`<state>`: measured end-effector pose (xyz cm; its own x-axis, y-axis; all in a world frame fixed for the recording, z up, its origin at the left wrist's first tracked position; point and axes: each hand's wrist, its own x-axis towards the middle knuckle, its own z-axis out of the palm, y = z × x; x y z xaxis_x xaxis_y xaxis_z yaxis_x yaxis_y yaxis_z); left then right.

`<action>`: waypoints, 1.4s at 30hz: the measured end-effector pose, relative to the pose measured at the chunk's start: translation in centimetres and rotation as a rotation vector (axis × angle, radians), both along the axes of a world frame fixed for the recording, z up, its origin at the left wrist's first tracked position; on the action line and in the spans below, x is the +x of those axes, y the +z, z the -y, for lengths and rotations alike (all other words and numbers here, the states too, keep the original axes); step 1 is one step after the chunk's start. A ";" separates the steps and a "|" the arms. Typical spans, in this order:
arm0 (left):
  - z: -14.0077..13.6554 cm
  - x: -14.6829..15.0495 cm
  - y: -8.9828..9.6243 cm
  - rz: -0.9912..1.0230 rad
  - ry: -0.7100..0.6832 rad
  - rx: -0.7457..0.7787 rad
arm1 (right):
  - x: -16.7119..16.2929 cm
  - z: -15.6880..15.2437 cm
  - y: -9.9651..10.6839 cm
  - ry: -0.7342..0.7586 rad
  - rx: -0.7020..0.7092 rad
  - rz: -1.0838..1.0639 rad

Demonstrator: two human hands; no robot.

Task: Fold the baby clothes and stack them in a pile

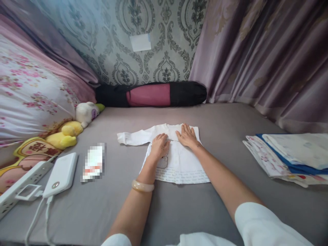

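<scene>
A small white long-sleeved shirt lies spread on the grey bed sheet, its neckline away from me. One sleeve stretches out to the left; on the right side no outstretched sleeve shows. Lines of print run along the hem, and a drawn figure is partly covered by my left wrist. My left hand rests on the upper left of the chest, fingers extended. Flat on the upper right, near the shoulder, my right hand has its fingers spread. Neither hand grips the cloth.
Folded cloths are stacked at the right. To the left are a white power bank with cables, a power strip, a blurred-out item and plush toys. A black and pink roll lies along the wall.
</scene>
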<state>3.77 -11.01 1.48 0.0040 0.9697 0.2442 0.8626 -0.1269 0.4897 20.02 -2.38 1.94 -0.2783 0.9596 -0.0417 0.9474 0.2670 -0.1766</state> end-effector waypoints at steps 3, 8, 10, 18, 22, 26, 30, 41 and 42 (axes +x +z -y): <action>-0.4 -0.4 0.4 0.173 0.059 -0.003 | -0.8 0.2 0.6 -0.033 -0.044 -0.011; -0.5 -1.1 1.5 0.460 0.196 0.000 | -4.0 1.4 1.2 0.022 -0.018 -0.080; -0.4 -1.4 1.7 0.545 0.226 0.036 | -5.3 1.8 1.1 0.053 -0.032 -0.096; -0.4 -3.1 1.8 0.658 0.394 0.110 | -6.6 2.3 0.4 0.048 -0.001 -0.080; -0.5 -3.8 1.4 0.651 0.437 0.161 | -6.5 2.1 0.5 0.046 -0.013 -0.072; -0.5 -4.9 0.8 0.672 0.510 0.209 | -6.8 2.1 1.3 0.063 0.000 -0.070; -0.4 -6.2 0.5 0.708 0.628 0.281 | -7.9 2.2 1.5 0.176 0.091 -0.095; 0.4 -9.3 0.8 0.650 0.934 0.356 | -9.3 1.9 0.0 0.193 0.060 -0.079; 0.5 -9.4 0.9 0.638 0.957 0.350 | -9.3 1.9 0.0 0.191 0.063 -0.075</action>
